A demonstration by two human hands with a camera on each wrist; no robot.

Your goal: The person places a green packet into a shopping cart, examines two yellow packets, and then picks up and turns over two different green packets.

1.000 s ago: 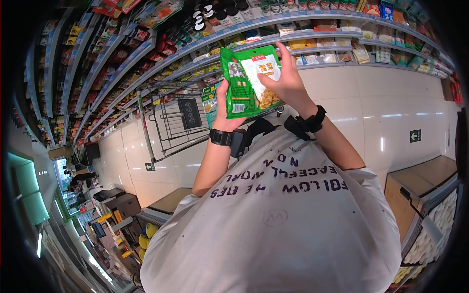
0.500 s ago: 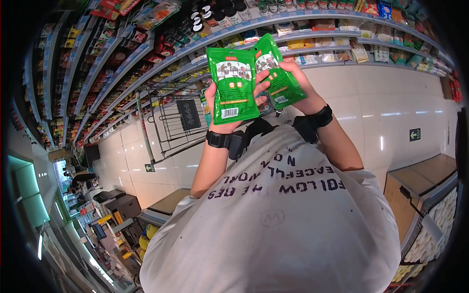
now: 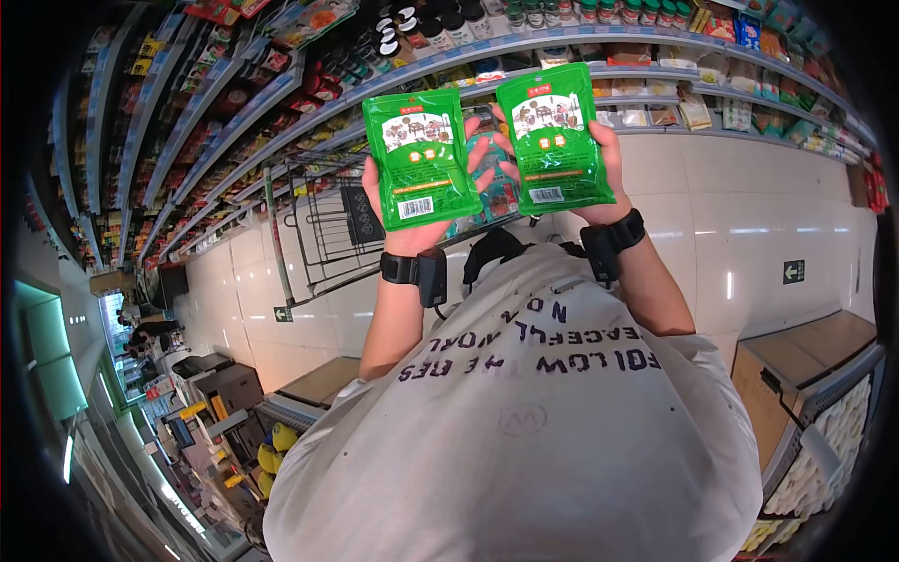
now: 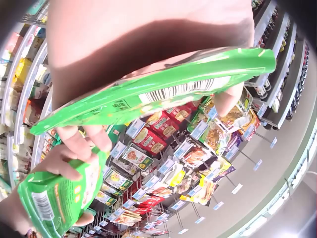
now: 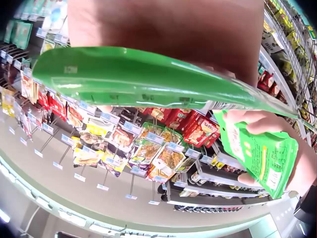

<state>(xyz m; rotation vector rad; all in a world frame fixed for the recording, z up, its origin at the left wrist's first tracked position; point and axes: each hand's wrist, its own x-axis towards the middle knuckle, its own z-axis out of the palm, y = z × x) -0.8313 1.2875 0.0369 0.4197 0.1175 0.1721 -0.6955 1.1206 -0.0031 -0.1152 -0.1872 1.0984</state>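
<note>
Two matching green snack pouches with printed backs and barcodes are held up side by side in the head view. My left hand (image 3: 417,240) grips the left pouch (image 3: 421,164), thumb at its outer edge and fingers showing past the inner edge. The right pouch (image 3: 554,140) is in my right hand (image 3: 607,173), held the same way, its thumb along the right side. A narrow gap separates the two pouches. From the left wrist, the left pouch (image 4: 178,91) appears nearly edge-on; the right wrist view shows the right pouch (image 5: 148,84) likewise.
A wire shopping cart (image 3: 323,234) stands just beyond the hands, with teal packages (image 3: 482,173) in it. Shelves of jars (image 3: 454,28) and packets curve across the front and left. Hanging packets (image 5: 148,148) line a rack. A cardboard box (image 3: 796,351) sits at the right.
The pouches were stacked together with one front showing; the right hand has drawn one away to the right and turned it back-side up. Both backs now face me, apart.
</note>
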